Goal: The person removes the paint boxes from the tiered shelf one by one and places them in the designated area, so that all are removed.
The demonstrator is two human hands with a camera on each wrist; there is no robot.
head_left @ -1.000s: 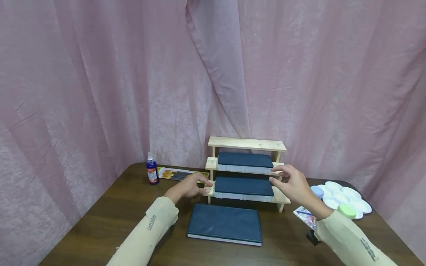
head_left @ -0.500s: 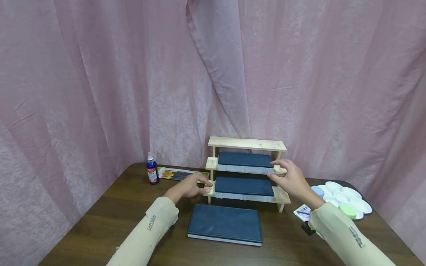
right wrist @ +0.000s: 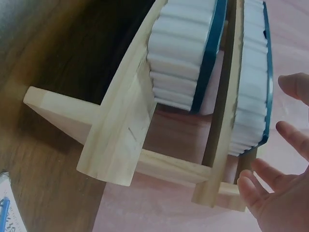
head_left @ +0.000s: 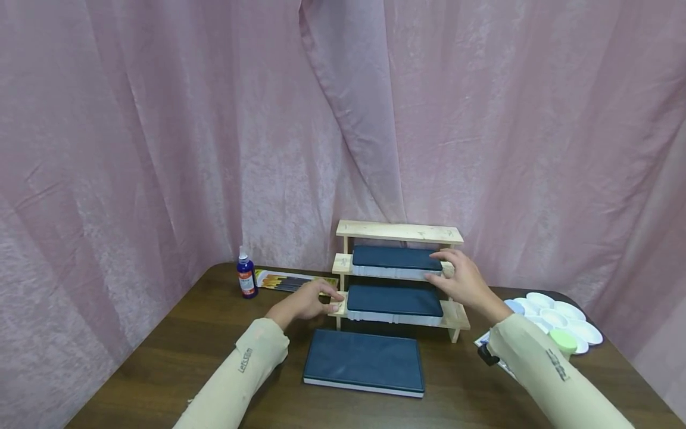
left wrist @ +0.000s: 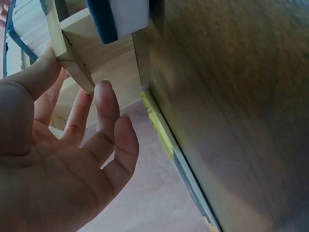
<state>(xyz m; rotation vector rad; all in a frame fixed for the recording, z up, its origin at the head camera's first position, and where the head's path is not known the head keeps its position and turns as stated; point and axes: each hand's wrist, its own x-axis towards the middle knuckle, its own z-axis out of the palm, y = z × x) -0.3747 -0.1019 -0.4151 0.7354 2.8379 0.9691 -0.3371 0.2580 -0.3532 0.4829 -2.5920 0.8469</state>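
A three-step wooden rack (head_left: 396,230) stands on the table, with a flat box (head_left: 395,257) on its middle step and another box (head_left: 393,300) on the lowest. Both boxes have dark blue lids and white ribbed sides. My left hand (head_left: 306,300) pinches the left end of the lowest step; in the left wrist view the thumb lies on one face of the board, fingers on the other. My right hand (head_left: 465,287) is at the right end of the middle-step box, thumb and fingers spread, as the right wrist view (right wrist: 285,186) shows beside the ribbed side.
A larger dark blue flat case (head_left: 364,362) lies in front of the rack. At left are a blue bottle (head_left: 247,279) and a brush pack (head_left: 284,280). A white flower-shaped palette (head_left: 573,322), a green-lidded pot (head_left: 563,341) and a blue lid (head_left: 514,307) sit at right.
My right hand has moved left and slightly up, from beside the rack's right end to the end of the middle-step box. The left hand has stayed at the lowest step.
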